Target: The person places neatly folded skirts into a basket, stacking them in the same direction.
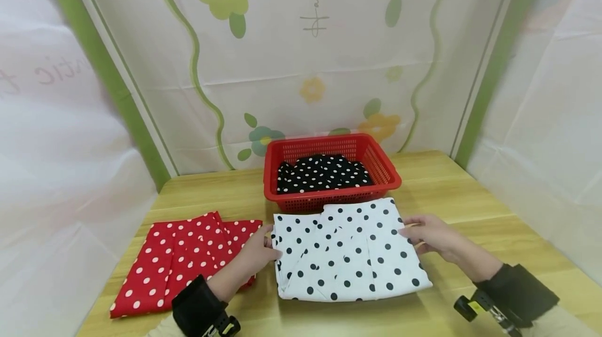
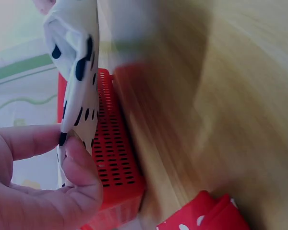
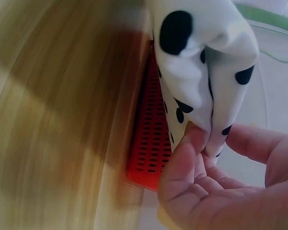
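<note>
A folded white cloth with black dots is held up between both hands, in front of a red basket. On its left edge the left hand pinches the fabric between thumb and fingers. The right hand pinches the opposite edge the same way. Both wrist views show the folded layers of the cloth hanging above the wooden table, with a gap beneath. Thumb and fingers of the right hand close on the layers near the fold.
Behind the cloth stands the red plastic basket with a black cloth with white dots inside. A folded red cloth with white dots lies on the wooden table at left. A printed curtain hangs behind.
</note>
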Demonstrator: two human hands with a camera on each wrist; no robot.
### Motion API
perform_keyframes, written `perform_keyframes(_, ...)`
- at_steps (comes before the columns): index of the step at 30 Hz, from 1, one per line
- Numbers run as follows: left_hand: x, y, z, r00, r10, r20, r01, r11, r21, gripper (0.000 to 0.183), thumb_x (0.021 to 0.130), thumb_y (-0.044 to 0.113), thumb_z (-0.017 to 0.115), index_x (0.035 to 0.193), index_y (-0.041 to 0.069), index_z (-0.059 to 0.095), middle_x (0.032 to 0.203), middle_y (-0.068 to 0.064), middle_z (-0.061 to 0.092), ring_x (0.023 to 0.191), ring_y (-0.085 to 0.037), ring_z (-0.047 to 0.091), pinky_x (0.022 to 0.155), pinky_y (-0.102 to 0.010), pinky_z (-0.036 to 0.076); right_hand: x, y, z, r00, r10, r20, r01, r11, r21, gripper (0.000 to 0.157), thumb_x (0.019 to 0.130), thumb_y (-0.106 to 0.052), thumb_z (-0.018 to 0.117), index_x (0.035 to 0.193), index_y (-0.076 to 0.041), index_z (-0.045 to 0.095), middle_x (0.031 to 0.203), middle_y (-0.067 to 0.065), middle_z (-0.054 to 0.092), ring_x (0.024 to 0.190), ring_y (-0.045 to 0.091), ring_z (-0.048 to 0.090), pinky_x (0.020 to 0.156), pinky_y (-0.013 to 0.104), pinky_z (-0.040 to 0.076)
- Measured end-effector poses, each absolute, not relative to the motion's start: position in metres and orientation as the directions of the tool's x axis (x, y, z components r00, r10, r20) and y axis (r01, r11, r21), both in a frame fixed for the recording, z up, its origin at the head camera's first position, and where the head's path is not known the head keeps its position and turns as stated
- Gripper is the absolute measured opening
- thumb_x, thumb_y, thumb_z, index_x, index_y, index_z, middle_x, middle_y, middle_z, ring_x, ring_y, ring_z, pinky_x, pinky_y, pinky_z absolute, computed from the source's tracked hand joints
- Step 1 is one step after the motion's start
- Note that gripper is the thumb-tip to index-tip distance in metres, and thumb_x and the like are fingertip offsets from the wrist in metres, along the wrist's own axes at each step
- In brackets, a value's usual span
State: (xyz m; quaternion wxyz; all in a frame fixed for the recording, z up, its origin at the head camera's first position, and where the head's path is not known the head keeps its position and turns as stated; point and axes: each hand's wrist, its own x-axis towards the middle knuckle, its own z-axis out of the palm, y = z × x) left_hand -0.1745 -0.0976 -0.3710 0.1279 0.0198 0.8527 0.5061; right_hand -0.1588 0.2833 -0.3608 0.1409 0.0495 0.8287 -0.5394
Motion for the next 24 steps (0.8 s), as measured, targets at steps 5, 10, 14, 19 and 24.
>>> perform_keyframes(5, -0.173, -0.096, -0.362, -0.968, 0.187, -0.168, -0.057, 0.487, 0.872, 0.067, 0.082, -0.001, 0.071, 0.140, -0.011, 0.039, 0.088, -0.010, 0.058, 0.081, -0.022, 0.054, 0.068, -0.031, 0.045, -0.155, 0.285, -0.350, -0.961, -0.088, -0.262, 0.198, 0.445, -0.873, 0.051, 0.095, -0.014, 0.060, 0.130, 0.019, 0.042, 0.090, 0.007, 0.066, 0.078, 0.019, 0.061, 0.067, 0.035, 0.055)
perform_keyframes(10, -0.172, -0.095, -0.346, -0.973, 0.177, -0.146, -0.039, 0.500, 0.865, 0.066, 0.082, -0.002, 0.071, 0.139, -0.011, 0.041, 0.087, -0.010, 0.059, 0.078, -0.021, 0.055, 0.064, -0.031, 0.049, -0.153, 0.290, -0.333, -0.967, -0.126, -0.222, 0.144, 0.447, -0.883, 0.050, 0.095, -0.013, 0.058, 0.129, 0.019, 0.042, 0.088, 0.004, 0.066, 0.076, 0.019, 0.060, 0.065, 0.033, 0.053)
perform_keyframes(14, -0.171, -0.095, -0.332, -0.971, 0.174, -0.163, -0.061, 0.481, 0.874, 0.067, 0.082, -0.002, 0.072, 0.140, -0.010, 0.041, 0.089, -0.012, 0.060, 0.076, -0.021, 0.060, 0.061, -0.032, 0.054, -0.153, 0.291, -0.323, -0.966, -0.136, -0.219, 0.138, 0.447, -0.884, 0.050, 0.096, -0.014, 0.058, 0.130, 0.019, 0.042, 0.088, 0.004, 0.066, 0.077, 0.018, 0.060, 0.065, 0.032, 0.052)
perform_keyframes(19, -0.169, -0.095, -0.321, -0.968, 0.187, -0.170, -0.068, 0.457, 0.887, 0.067, 0.081, -0.002, 0.072, 0.140, -0.008, 0.041, 0.093, -0.012, 0.059, 0.078, -0.021, 0.062, 0.062, -0.032, 0.057, -0.150, 0.293, -0.314, -0.965, -0.136, -0.222, 0.140, 0.450, -0.882, 0.049, 0.095, -0.014, 0.059, 0.129, 0.019, 0.044, 0.090, 0.005, 0.067, 0.078, 0.019, 0.061, 0.066, 0.032, 0.053)
perform_keyframes(24, -0.172, -0.096, -0.309, -0.963, 0.220, -0.158, -0.050, 0.427, 0.903, 0.066, 0.083, -0.003, 0.071, 0.141, -0.005, 0.040, 0.095, -0.014, 0.059, 0.080, -0.023, 0.063, 0.065, -0.036, 0.058, -0.151, 0.296, -0.304, -0.967, -0.154, -0.205, 0.120, 0.436, -0.892, 0.050, 0.096, -0.014, 0.059, 0.130, 0.019, 0.043, 0.093, 0.005, 0.069, 0.078, 0.019, 0.063, 0.067, 0.033, 0.054)
